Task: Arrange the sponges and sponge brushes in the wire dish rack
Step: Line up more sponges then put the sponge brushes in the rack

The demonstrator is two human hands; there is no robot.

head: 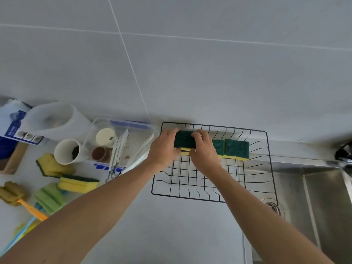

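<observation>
While both hands' fingers (198, 135) pinch the soft, light green-topped yellow sponge (185, 141) by its ends, it probably squashes easily.

The right hand (203, 149) covers most of the middle sponge (218, 146); the faucet (343, 153) is cut off at the right edge.

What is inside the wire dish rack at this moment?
Along the wire dish rack's back edge stand three green-and-yellow sponges: two free, the third gripped by the left hand and right hand, which cover its ends. No brushes show.
</observation>
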